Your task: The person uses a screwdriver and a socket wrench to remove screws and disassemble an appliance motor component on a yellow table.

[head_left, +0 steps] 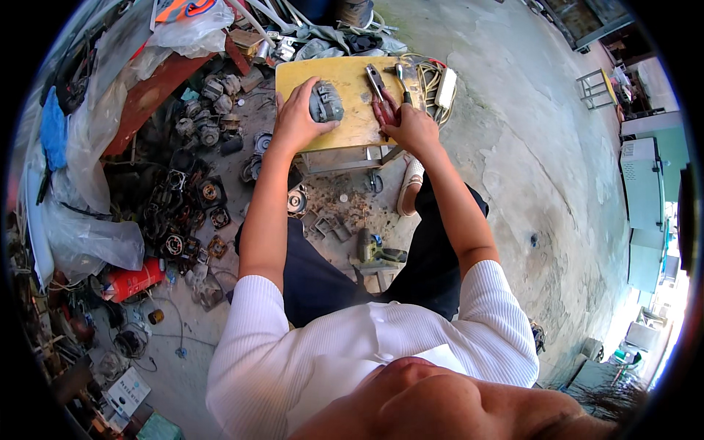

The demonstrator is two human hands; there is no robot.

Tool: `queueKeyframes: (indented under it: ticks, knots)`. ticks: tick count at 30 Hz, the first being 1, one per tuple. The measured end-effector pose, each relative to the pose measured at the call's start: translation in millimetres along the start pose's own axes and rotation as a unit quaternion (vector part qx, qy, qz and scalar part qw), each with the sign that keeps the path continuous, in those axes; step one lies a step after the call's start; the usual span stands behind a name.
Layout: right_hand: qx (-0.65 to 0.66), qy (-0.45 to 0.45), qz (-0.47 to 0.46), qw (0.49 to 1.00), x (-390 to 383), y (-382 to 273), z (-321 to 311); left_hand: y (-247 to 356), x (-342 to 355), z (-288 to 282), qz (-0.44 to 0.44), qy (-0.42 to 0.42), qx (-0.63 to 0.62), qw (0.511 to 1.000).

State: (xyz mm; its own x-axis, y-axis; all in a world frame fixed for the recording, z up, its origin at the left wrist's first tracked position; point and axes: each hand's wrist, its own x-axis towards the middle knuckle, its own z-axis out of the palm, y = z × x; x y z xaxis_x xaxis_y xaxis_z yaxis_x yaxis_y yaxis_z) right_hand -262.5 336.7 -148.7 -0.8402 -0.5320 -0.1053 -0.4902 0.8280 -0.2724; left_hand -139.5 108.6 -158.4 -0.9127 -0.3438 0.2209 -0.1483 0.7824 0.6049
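Observation:
A round grey finned metal piece, like a small motor housing [327, 102], stands on a yellow-topped wooden stool [345, 137]. My left hand [297, 117] is curled round its left and near sides, thumb along the near edge. At the stool's right side my right hand [415, 133] is closed over the handle ends of two tools. One is a pair of pliers [376, 79] with red handles; the other has a silver head and a dark handle [404, 84]. My fingers hide which one they grip.
A white power strip [445, 89] with coiled cable sits by the stool's right edge. A green-and-black cordless drill [378, 249] is between my legs. Several motor parts [209, 192] lie heaped on the floor to the left, near a red container [138, 279] and plastic sheeting [103, 238].

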Motion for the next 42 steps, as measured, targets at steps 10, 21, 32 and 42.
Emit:
queueKeyframes:
  ticks: [10, 21, 32, 42]
  knots:
    - [0.064, 0.125, -0.026, 0.990, -7, -8, 14, -3, -2, -11, -0.008, -0.018, -0.012, 1.000]
    - [0.652, 0.164, 0.041, 0.739, 28, 26, -20, 10, -12, 2, -0.069, 0.064, -0.015, 0.995]
    - [0.684, 0.007, 0.114, 0.721, 41, 29, -8, 7, -15, 7, -0.063, 0.070, 0.033, 0.995]
    - [0.677, -0.088, 0.156, 0.713, 47, 25, 4, 5, -22, 6, -0.064, 0.073, 0.005, 0.995]
